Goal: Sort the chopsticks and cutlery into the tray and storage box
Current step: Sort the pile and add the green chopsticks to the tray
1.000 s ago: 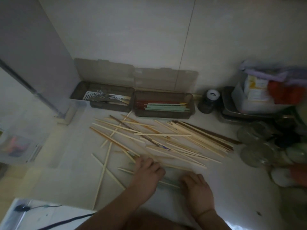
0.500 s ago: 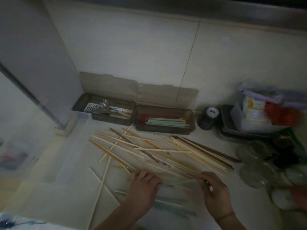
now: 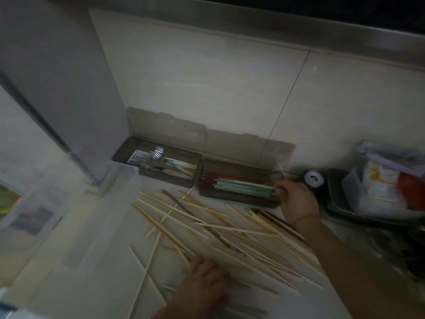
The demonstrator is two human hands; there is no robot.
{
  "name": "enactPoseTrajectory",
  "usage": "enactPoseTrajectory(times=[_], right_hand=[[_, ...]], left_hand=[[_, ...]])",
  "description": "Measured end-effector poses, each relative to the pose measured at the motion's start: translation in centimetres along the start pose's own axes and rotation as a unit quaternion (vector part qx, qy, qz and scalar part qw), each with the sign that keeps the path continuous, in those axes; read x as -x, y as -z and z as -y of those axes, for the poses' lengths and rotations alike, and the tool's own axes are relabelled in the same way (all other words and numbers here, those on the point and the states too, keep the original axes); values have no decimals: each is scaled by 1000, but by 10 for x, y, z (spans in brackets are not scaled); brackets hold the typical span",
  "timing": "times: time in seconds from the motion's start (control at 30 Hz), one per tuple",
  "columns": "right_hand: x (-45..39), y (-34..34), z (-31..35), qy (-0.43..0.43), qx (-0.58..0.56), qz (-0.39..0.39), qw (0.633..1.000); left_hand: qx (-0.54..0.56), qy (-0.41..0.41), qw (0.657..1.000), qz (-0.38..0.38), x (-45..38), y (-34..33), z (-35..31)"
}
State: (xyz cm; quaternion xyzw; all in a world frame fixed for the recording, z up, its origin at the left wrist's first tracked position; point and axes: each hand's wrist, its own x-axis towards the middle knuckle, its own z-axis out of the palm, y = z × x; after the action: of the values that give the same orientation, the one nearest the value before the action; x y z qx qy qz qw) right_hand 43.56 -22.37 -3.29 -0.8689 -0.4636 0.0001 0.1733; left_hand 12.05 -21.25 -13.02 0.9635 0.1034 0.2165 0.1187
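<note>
A heap of pale wooden chopsticks (image 3: 220, 229) lies spread on the light counter. At the back stand two dark open boxes: the left tray (image 3: 119, 153) holds metal cutlery (image 3: 156, 155), the right storage box (image 3: 239, 200) holds red and pale green chopsticks (image 3: 241, 186). My right hand (image 3: 296, 201) is at the right end of the storage box, fingers curled on the ends of the green chopsticks. My left hand (image 3: 207, 286) rests low on the near chopsticks; its grip is blurred.
A dark round jar with a white lid (image 3: 312, 179) stands right of the storage box. A grey tray with packets (image 3: 379, 187) and dark dishes fill the right side. A clear plastic bin (image 3: 46, 203) sits at the left beside a grey panel.
My right hand rose from the near pile with green chopsticks and reached to the storage box's right end. The camera tilted up toward the wall. My left hand stayed on the pile.
</note>
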Motion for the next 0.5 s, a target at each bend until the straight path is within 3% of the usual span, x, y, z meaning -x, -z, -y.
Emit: enactPoseTrajectory(times=[0.07, 0.23, 0.33, 0.43, 0.5], right_hand=[[-20, -15, 12, 5, 20, 31, 999], [-41, -49, 21, -24, 70, 87, 993], [-40, -53, 17, -12, 64, 119, 991], [-32, -47, 13, 0, -19, 81, 997], [-8, -35, 15, 13, -72, -3, 997]], left_hand=[[-2, -26, 999, 31, 3, -12, -2], [-33, -4, 995, 97, 5, -22, -2], [-31, 6, 996, 79, 0, -17, -11], [-50, -11, 996, 78, -3, -11, -17], [-58, -27, 992, 105, -4, -7, -18]])
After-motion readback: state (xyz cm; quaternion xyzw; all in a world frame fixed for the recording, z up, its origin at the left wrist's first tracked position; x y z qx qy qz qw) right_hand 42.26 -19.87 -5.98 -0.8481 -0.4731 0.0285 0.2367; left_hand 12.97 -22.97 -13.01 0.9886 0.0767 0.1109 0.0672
